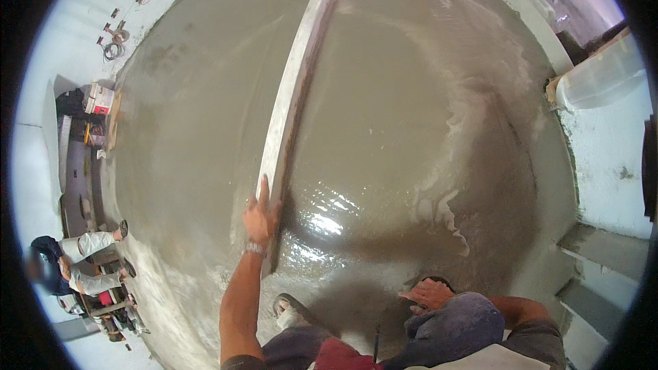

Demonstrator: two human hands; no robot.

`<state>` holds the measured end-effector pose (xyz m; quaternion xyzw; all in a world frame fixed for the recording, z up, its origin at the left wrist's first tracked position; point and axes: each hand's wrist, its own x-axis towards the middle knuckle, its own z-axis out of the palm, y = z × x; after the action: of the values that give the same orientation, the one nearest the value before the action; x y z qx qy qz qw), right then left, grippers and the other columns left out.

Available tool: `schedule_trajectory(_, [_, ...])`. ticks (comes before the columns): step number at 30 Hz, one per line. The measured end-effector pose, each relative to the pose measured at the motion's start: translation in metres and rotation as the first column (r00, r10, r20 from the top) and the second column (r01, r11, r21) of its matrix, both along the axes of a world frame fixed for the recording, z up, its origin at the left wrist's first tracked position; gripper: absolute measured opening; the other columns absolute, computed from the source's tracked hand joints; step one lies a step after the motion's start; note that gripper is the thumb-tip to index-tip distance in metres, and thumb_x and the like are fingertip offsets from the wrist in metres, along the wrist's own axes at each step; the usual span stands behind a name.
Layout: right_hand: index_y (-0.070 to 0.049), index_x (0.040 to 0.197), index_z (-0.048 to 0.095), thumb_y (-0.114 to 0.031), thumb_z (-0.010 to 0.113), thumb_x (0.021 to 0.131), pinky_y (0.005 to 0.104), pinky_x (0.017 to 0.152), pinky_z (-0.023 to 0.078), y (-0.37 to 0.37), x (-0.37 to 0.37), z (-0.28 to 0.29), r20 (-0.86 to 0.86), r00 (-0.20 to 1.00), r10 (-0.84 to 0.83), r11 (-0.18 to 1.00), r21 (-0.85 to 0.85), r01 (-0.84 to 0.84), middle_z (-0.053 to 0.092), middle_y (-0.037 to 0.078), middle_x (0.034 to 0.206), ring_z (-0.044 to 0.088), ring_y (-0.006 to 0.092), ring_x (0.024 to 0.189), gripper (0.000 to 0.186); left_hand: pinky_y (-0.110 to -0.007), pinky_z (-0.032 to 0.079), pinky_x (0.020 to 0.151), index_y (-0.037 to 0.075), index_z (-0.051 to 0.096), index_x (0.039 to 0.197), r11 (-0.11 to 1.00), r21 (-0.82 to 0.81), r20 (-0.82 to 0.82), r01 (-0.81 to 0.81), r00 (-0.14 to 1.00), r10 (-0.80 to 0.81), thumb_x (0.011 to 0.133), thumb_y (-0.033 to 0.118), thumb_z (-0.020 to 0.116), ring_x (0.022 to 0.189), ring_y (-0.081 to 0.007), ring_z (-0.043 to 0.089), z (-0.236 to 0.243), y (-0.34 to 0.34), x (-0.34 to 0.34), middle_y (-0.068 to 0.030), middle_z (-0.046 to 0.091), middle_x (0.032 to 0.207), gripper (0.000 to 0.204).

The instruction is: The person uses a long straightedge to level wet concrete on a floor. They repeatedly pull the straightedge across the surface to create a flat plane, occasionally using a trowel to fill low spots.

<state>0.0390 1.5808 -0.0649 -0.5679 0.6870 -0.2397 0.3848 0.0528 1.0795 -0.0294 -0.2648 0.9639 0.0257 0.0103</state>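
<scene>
A long, pale straightedge (288, 89) lies lengthwise across the wet grey screed (384, 109), running from near my body to the far edge. My left hand (262, 220) is closed around its near end, with the index finger stretched along the top and a bracelet or watch at the wrist. My right hand (428, 294) is beside my bent right knee (452, 322), its fingers extended to the left and seemingly without a tool. A dark rounded edge shows just behind that hand; I cannot tell what it is. My left foot (291, 308), in a sandal, stands on the floor between my hands.
Another person (89, 260) sits at the left by the wall. Buckets (101, 99) stand along that wall, near cables (113, 44). Grey steps (603, 253) are at the right, below a plastic-wrapped roll-like object (603, 75). Water pools shine on the screed.
</scene>
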Motion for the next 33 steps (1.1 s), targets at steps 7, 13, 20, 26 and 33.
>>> schedule_trajectory(7, [-0.014,0.143,0.04,-0.037,0.053,0.095,0.0408,0.087,0.042,0.009,0.0,-0.003,-0.009,1.0,-0.011,1.0,-0.02,0.011,0.06,0.009,0.101,0.054,0.0259,0.094,0.055,-0.046,0.056,0.06,0.03,0.019,0.152,0.99,0.132,0.111,-0.051,0.993,0.036,0.081,0.035,0.071,0.081,-0.0447,0.066,0.001,0.041,0.015,-0.0317,0.061,0.104,0.088])
schedule_trajectory(13, [-0.015,0.142,0.041,-0.036,0.055,0.094,0.0421,0.086,0.043,0.002,-0.004,0.015,-0.009,0.999,-0.033,0.998,0.053,0.033,0.06,0.011,0.103,0.054,0.0278,0.094,0.055,-0.045,0.055,0.062,0.032,0.016,0.152,0.998,0.064,0.065,-0.006,0.998,0.002,0.082,0.035,0.07,0.078,-0.0449,0.066,-0.001,0.041,-0.054,-0.0312,0.06,0.106,0.089])
schedule_trajectory(20, [-0.014,0.142,0.041,-0.035,0.054,0.093,0.0435,0.087,0.045,0.006,0.001,0.005,0.011,0.998,-0.061,0.997,0.051,0.06,0.061,0.014,0.105,0.055,0.0304,0.095,0.054,-0.046,0.055,0.061,0.034,0.019,0.151,1.0,0.03,0.068,0.003,0.998,-0.005,0.083,0.039,0.068,0.078,-0.0425,0.067,-0.005,0.064,-0.015,-0.0308,0.06,0.108,0.084])
schedule_trajectory(26, [-0.01,0.144,0.037,-0.03,0.055,0.092,0.0467,0.083,0.046,0.004,-0.003,0.005,0.059,0.997,-0.047,0.999,0.015,0.047,0.056,0.017,0.108,0.051,0.0332,0.1,0.059,-0.043,0.056,0.056,0.033,0.019,0.152,1.0,0.031,0.06,-0.004,0.998,0.002,0.083,0.038,0.069,0.077,-0.0423,0.068,-0.004,0.084,-0.017,-0.0316,0.061,0.106,0.086])
schedule_trajectory(33, [-0.012,0.145,0.035,-0.033,0.05,0.096,0.0429,0.088,0.043,0.004,-0.007,0.009,0.027,0.997,-0.073,0.994,-0.078,0.075,0.058,0.014,0.1,0.054,0.0302,0.096,0.055,-0.045,0.057,0.056,0.035,0.011,0.152,0.998,0.054,0.073,-0.042,0.997,0.038,0.083,0.034,0.07,0.077,-0.0429,0.068,0.0,0.104,-0.104,-0.03,0.062,0.106,0.091])
